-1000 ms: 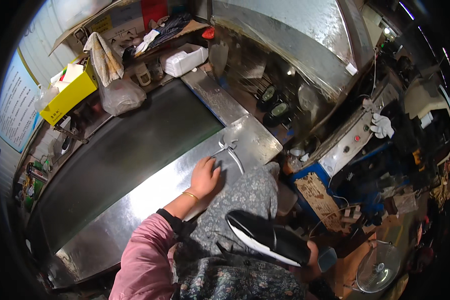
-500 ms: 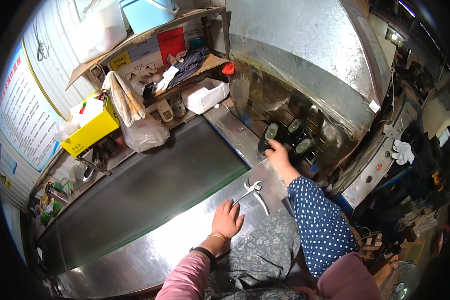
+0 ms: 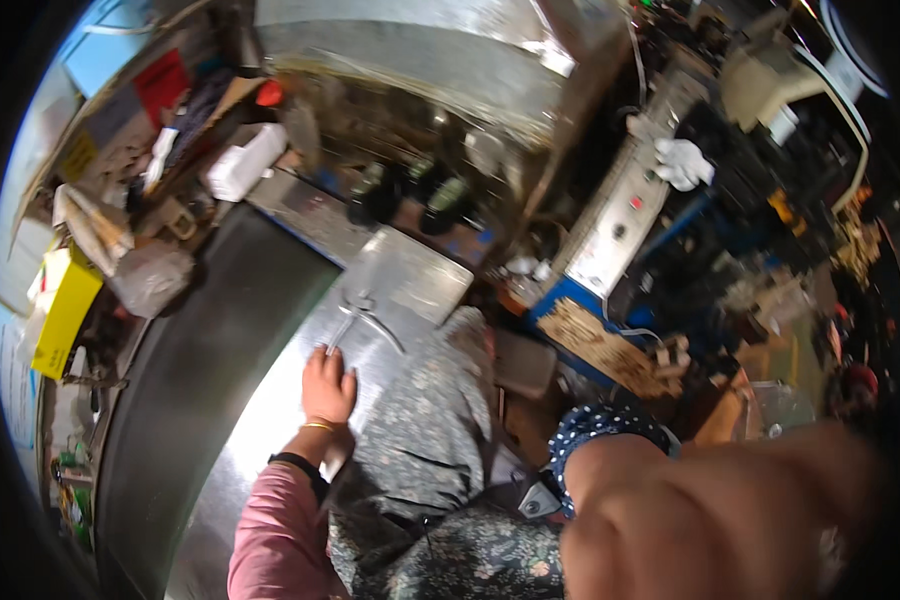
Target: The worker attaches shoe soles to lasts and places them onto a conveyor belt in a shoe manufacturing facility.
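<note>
On the shiny metal table (image 3: 232, 465), my left hand (image 3: 328, 388) lies with its fingers on one handle of a pair of metal pliers (image 3: 360, 306). The other handle curves out to the right, and the jaws point away from me. Large and blurred at the lower right, my right hand (image 3: 710, 520) is raised close to the camera; its fingers are smeared, and whatever they may hold is hidden. At the far end, under a metal hood (image 3: 410, 55), several dark pieces (image 3: 446, 204) with pale greenish oval faces stand together.
A dark belt (image 3: 185, 400) runs along the table's left side. Beyond it are a yellow box (image 3: 66, 312), a plastic bag (image 3: 153, 275) and a white foam box (image 3: 246, 162). To the right stands a control panel (image 3: 615, 215) with buttons and a white glove (image 3: 683, 163).
My right hand has left the dark pieces and come back up close to the camera. My view has turned to the right. The left hand remains at the pliers.
</note>
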A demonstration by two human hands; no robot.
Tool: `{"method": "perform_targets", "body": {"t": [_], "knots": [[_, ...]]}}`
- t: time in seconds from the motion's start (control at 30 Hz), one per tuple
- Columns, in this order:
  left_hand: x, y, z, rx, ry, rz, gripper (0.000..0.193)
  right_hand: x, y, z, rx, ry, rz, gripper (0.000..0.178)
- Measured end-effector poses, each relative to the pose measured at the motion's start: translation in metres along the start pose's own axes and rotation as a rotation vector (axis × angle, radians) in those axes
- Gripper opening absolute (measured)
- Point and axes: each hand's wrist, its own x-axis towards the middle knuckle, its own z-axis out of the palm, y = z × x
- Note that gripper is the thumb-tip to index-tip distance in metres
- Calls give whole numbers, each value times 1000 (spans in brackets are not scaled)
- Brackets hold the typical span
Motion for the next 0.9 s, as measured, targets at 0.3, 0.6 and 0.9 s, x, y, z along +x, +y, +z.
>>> {"method": "perform_targets", "body": {"t": [0.3,0.6,0.9], "knots": [[-4,8,2,14,-43,-23,48,-60,-10,26,-96,19,128,52],[-11,1,-5,61,-78,-56,50,-53,-5,20,-149,15,257,47],[5,17,4,8,-85,-50,50,-56,-5,24,-245,0,336,44]]}}
